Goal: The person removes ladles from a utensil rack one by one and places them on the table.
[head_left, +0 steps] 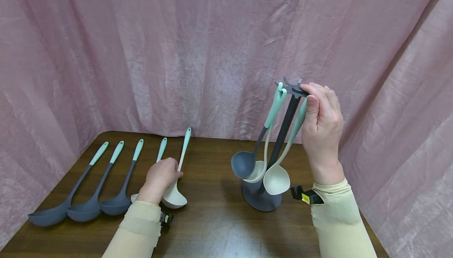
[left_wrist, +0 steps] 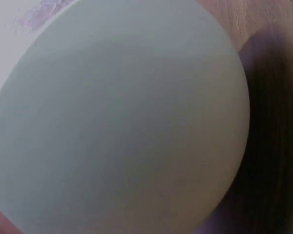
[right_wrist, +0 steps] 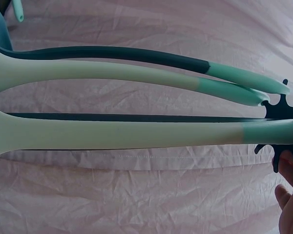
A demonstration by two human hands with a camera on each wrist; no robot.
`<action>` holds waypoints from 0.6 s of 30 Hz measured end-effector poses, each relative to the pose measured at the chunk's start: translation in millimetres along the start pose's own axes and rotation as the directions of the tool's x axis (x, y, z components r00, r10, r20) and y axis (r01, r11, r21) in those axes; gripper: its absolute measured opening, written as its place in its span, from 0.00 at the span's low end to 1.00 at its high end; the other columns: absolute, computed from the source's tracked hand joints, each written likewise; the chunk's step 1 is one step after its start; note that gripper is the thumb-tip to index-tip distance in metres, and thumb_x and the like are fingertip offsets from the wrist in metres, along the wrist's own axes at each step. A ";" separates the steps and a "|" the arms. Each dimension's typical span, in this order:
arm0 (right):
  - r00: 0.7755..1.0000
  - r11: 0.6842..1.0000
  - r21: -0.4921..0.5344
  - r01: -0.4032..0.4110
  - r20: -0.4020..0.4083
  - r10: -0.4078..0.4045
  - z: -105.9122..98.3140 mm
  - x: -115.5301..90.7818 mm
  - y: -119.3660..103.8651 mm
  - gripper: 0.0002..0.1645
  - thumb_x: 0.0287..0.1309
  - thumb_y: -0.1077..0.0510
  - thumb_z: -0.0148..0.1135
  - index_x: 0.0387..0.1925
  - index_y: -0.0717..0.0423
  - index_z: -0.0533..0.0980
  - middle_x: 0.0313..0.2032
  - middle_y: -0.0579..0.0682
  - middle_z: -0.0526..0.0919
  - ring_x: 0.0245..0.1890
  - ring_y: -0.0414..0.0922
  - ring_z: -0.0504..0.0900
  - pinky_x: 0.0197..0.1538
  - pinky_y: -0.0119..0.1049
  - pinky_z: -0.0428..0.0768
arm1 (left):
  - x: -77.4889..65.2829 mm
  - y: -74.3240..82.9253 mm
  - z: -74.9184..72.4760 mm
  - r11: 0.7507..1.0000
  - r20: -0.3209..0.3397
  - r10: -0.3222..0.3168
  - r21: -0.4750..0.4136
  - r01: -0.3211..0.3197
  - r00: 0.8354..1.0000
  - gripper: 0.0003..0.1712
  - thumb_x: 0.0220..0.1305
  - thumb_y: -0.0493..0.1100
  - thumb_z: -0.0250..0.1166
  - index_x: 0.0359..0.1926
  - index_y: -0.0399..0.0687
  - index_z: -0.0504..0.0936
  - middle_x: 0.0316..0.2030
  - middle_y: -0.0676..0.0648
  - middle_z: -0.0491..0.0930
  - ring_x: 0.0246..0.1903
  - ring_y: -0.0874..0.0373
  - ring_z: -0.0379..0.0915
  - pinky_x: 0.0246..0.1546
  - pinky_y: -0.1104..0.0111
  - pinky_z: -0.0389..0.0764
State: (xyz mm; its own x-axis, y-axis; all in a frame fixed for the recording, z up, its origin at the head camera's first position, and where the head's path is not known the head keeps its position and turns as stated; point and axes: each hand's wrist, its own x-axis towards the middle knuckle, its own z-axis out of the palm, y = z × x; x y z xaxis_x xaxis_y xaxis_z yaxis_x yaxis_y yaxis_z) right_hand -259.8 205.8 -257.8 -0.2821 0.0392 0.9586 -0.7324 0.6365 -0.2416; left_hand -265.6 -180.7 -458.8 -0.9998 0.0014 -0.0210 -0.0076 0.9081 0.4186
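Observation:
My left hand (head_left: 161,177) grips the neck of a cream ladle (head_left: 174,197) with a mint handle, thumb across it. Beneath that hand lies a second cream ladle (head_left: 161,148), its shaft mostly covered. The back of a pale ladle bowl (left_wrist: 119,117) fills the left wrist view. My right hand (head_left: 323,120) is at the top of a dark grey utensil rack (head_left: 262,203), thumb and fingers around the upper end of a hanging cream ladle (head_left: 277,180) beside the hooks (right_wrist: 283,107). The handle's tip is hidden there.
Three dark grey ladles with mint handles, the nearest one (head_left: 116,206) included, lie side by side on the brown table (head_left: 209,218). A grey ladle (head_left: 243,164) and another cream ladle (head_left: 255,175) hang on the rack's left side. Pink curtain (head_left: 212,53) surrounds the table.

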 end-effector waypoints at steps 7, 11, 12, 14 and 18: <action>1.000 1.000 -0.002 0.000 0.001 0.000 0.3 0.1 -0.3 0.30 0.85 0.40 0.53 0.60 0.58 0.87 0.57 0.59 0.87 0.65 0.54 0.82 0.78 0.49 0.67 | -3.7 -0.3 -1.9 1.000 0.009 -0.005 0.014 0.005 1.000 0.20 0.70 0.43 0.76 0.22 0.48 0.78 0.22 0.49 0.76 0.25 0.50 0.73 0.28 0.57 0.74; 1.000 1.000 0.002 -0.001 -0.005 0.001 0.3 0.0 -0.7 0.31 0.85 0.39 0.53 0.59 0.59 0.88 0.57 0.59 0.88 0.65 0.53 0.82 0.78 0.49 0.67 | -4.5 -0.7 -2.5 1.000 0.018 -0.007 0.030 0.007 1.000 0.18 0.70 0.43 0.75 0.24 0.47 0.80 0.22 0.49 0.77 0.25 0.50 0.74 0.29 0.55 0.76; 1.000 1.000 0.004 -0.002 -0.008 0.002 0.4 0.1 -0.8 0.31 0.85 0.39 0.53 0.59 0.59 0.88 0.56 0.59 0.88 0.65 0.53 0.82 0.78 0.49 0.67 | -4.6 -0.7 -2.7 0.999 0.019 -0.008 0.034 0.008 1.000 0.17 0.70 0.43 0.75 0.24 0.47 0.81 0.22 0.49 0.78 0.25 0.50 0.74 0.29 0.55 0.77; 1.000 1.000 0.006 -0.003 -0.011 0.003 0.5 0.1 -0.9 0.31 0.85 0.39 0.53 0.59 0.58 0.88 0.56 0.59 0.88 0.65 0.53 0.83 0.78 0.49 0.67 | -4.7 -0.7 -3.1 0.999 0.021 -0.012 0.041 0.011 1.000 0.16 0.70 0.43 0.76 0.25 0.46 0.82 0.23 0.49 0.79 0.26 0.50 0.75 0.30 0.54 0.79; 1.000 1.000 0.003 -0.004 -0.008 0.004 0.2 -0.1 -0.8 0.31 0.84 0.38 0.53 0.60 0.57 0.88 0.57 0.59 0.88 0.65 0.53 0.83 0.78 0.49 0.67 | -5.5 0.0 -3.9 0.999 0.025 -0.021 0.051 0.019 0.999 0.15 0.70 0.43 0.77 0.27 0.46 0.84 0.24 0.49 0.80 0.27 0.50 0.76 0.31 0.53 0.80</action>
State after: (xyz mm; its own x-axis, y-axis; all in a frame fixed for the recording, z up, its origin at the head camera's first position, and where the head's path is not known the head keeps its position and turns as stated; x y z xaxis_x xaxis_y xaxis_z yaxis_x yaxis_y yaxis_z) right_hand -259.2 205.2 -257.8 -0.2798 0.0482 0.9588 -0.7333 0.6339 -0.2459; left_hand -260.1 -182.4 -455.1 -0.9986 -0.0067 -0.0526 -0.0258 0.9281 0.3715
